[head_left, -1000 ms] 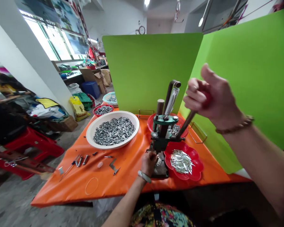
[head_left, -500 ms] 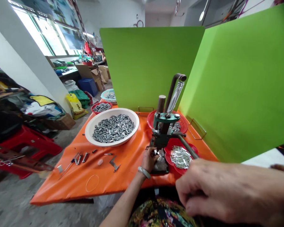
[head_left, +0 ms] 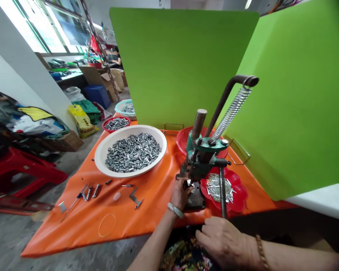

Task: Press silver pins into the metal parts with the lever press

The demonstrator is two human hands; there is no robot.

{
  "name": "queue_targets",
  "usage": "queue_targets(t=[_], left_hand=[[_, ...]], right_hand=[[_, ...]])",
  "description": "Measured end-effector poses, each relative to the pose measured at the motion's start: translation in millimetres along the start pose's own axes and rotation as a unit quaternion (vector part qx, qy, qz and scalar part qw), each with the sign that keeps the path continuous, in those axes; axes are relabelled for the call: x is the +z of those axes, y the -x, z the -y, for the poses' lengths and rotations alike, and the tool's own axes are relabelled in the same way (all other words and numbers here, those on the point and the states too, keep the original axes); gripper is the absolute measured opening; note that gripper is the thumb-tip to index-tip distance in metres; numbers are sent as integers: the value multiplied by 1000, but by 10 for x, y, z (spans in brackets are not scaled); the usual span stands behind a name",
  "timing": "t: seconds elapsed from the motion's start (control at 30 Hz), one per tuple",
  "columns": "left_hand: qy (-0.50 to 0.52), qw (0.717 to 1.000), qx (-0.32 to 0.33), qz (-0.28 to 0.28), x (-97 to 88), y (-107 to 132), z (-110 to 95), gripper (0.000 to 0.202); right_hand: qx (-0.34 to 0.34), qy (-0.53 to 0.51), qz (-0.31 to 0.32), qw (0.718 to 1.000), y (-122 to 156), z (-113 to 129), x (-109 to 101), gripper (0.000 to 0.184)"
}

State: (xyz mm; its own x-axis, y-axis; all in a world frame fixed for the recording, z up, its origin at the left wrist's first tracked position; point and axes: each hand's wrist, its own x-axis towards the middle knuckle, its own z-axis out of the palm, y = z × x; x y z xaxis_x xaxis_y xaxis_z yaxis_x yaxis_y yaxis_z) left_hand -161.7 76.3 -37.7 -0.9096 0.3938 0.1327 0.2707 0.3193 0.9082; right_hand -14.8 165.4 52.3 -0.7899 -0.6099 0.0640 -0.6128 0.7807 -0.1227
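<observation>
A green hand-operated arbor press [head_left: 205, 158] stands near the table's front edge. My right hand [head_left: 224, 241] is wrapped round the lower end of its lever [head_left: 222, 192], which points down toward my lap. At the foot of the press, my left hand [head_left: 181, 194] has thumb and fingers pinched together under the ram. Something small and shiny shows by those fingertips, too small to name. A red scalloped dish [head_left: 241, 195] of thin silver pins sits right of the press base [head_left: 196, 199].
A white basin [head_left: 101, 167] of small metal parts stands left of the press. Behind the press is a red basket [head_left: 182, 139]. Wrenches [head_left: 96, 191], a screwdriver [head_left: 79, 195] and a bent metal plate [head_left: 135, 196] lie on the orange tabletop [head_left: 81, 226]. Green panels [head_left: 183, 67] rise behind.
My right hand has come down and left, swinging the lever to a steeper downward angle. The left hand stays at the press base. The whole view has shifted a little.
</observation>
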Motion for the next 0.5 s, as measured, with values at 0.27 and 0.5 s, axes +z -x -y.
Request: queue_targets(t=[0.27,0.5], left_hand=[[5,1000,-24,4,-2,24,-73,29],[-8,998,-35,52,-337,23,-333,27]], right_hand=[[17,74,-86,993,-104,-360,431,16],[44,-57,-65,995,-5,110,84,15]])
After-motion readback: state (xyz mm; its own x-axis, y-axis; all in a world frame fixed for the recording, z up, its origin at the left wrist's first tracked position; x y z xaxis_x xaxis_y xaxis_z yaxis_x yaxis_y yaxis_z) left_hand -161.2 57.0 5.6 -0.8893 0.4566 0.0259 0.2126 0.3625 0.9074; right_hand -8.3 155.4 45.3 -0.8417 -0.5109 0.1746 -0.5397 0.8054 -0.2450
